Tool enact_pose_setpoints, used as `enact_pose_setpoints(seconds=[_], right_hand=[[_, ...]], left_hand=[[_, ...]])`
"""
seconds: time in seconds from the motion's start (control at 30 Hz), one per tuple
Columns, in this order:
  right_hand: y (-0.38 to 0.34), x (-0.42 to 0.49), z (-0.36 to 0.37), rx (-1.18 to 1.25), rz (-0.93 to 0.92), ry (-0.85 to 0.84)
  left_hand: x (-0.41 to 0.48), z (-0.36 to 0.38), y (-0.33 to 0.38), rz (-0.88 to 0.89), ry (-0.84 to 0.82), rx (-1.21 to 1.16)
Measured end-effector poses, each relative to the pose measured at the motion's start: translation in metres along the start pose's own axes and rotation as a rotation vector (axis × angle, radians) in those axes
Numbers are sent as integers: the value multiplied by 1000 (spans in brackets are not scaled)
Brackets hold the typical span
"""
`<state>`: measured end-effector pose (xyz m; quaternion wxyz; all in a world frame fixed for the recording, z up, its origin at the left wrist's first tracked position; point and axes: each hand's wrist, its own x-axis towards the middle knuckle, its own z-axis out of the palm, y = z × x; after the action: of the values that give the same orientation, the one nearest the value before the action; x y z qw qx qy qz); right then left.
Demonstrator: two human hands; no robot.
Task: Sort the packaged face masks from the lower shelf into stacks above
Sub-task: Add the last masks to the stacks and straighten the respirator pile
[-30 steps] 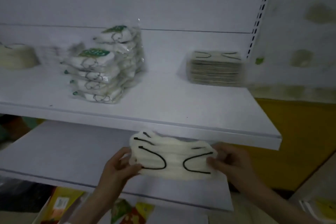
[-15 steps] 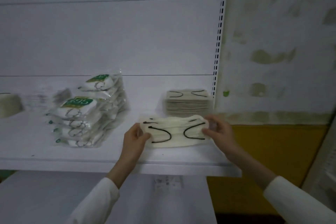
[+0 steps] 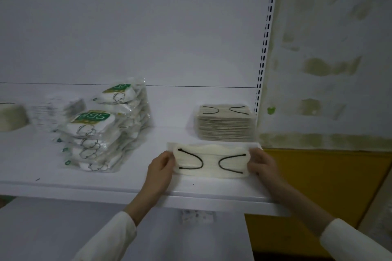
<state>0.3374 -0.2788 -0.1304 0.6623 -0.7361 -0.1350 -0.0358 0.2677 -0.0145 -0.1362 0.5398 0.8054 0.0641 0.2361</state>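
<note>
Pinches with left hand (image 3: 162, 164) and right hand (image 3: 259, 161), in narrow grips on the short ends, the light, floppy, likely slippery bundle of cream face masks (image 3: 211, 162), seemingly resting on the upper shelf (image 3: 127, 184) before the matching stack (image 3: 226, 125); wants both-end support.

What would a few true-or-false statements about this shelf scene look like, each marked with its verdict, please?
1. The left hand and right hand grip the mask bundle at opposite ends. True.
2. The mask bundle sits on top of the flat stack. False: it is held in front of that stack, nearer the front edge of the upper shelf.
3. The green-labelled packs are piled to the left of both hands. True.
4. The sleeves are black. False: they are white.
</note>
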Motion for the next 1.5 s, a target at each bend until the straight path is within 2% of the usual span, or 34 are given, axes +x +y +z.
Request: enact_pose_setpoints(seconds=[0.13, 0.27, 0.4, 0.57, 0.77, 0.9, 1.1, 1.33, 1.5], right_hand=[[-18, -4, 2, 15, -105, -35], [-59, -8, 43, 78, -245, -136], [-93, -22, 112, 132, -329, -310], [-115, -52, 217, 193, -323, -542], [-112, -84, 352, 118, -328, -693], [-117, -90, 443, 88, -298, -694], [-142, -79, 565, 124, -244, -586], [-162, -20, 676, 68, -166, -561], [-163, 48, 727, 25, -164, -523]], left_hand=[[-12, -20, 8, 86, 108, 69], [-30, -70, 16, 120, 298, 31], [-61, -145, 15, 111, 504, 47], [-109, -239, 2, 33, 740, 74], [-159, -343, -47, -128, 908, 109], [-167, -412, -68, -125, 945, 156], [-133, -517, -90, -117, 939, 250], [-57, -604, -137, -137, 958, 312], [29, -650, -178, -83, 863, 259]])
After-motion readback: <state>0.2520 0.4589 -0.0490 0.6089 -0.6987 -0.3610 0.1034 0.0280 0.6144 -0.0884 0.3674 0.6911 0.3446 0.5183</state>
